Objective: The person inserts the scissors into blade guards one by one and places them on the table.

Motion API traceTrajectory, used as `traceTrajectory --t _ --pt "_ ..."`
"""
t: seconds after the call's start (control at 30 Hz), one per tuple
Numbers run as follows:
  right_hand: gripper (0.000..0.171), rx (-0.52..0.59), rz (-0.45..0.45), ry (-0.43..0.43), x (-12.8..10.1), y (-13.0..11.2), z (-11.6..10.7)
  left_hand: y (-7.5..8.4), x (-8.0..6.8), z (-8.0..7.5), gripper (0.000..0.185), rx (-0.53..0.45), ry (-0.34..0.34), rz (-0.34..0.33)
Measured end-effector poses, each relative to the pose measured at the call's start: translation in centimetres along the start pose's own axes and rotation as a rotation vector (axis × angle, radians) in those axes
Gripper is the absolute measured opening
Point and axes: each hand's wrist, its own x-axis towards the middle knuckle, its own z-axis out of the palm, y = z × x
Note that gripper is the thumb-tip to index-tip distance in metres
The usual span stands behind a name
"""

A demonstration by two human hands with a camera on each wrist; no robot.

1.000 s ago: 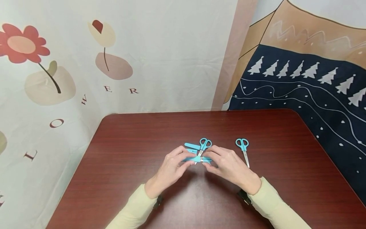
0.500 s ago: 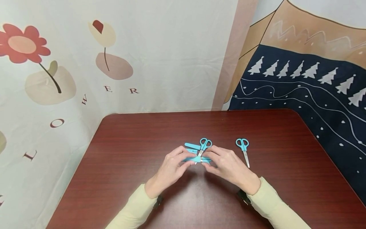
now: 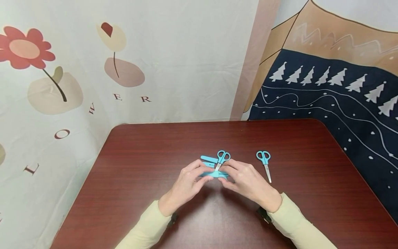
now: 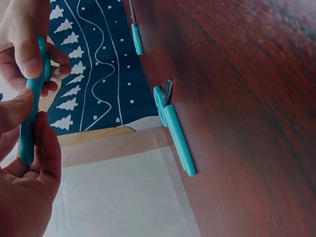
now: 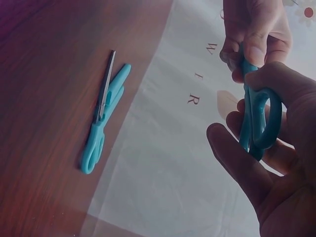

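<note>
Your left hand [image 3: 186,181] pinches a light-blue blade sheath [image 4: 28,133] between thumb and fingers, the grip narrow. Your right hand [image 3: 248,178] holds a pair of light-blue-handled scissors [image 5: 255,116] near the handle loops, thumb on one side and fingertips on the other, with one finger stretched aside. The scissors are in line with the sheath, their handle end meeting it between your two hands, raised above the red-brown wooden table [image 3: 146,148].

Just beyond your fingers, a second pair of scissors [image 3: 223,157] lies with its loops away from you; part of its blades is hidden behind your hands. Two loose sheaths [image 3: 209,159] lie side by side, just left of it. A third pair of scissors [image 3: 264,162] rests apart to the right, bare blades pointing toward you. Pale sleeves [image 3: 146,224] cover your forearms.
</note>
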Motion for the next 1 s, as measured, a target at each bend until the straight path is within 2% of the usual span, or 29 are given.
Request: traceTrajectory --t 0.43,0.67,0.77,0.9,1.0 --pt "0.028 -0.005 -0.031 0.036 -0.1 0.0 0.6 0.1 -0.2 -0.1 0.02 -0.012 -0.011 -0.026" --pt "0.026 -0.002 -0.003 0.017 -0.2 -0.1 0.6 0.2 -0.2 0.0 0.02 0.024 -0.033 -0.061" --pt "0.025 0.007 0.014 -0.011 -0.4 -0.2 0.7 0.2 -0.2 -0.1 0.022 0.083 -0.059 -0.074" --pt "0.025 0.014 0.019 -0.05 -0.8 -0.3 0.9 0.1 -0.4 -0.1 0.023 0.179 -0.074 -0.027" --pt "0.025 0.004 0.02 -0.065 -1.0 -0.4 1.0 0.1 -0.5 0.0 0.023 0.202 -0.077 0.005"
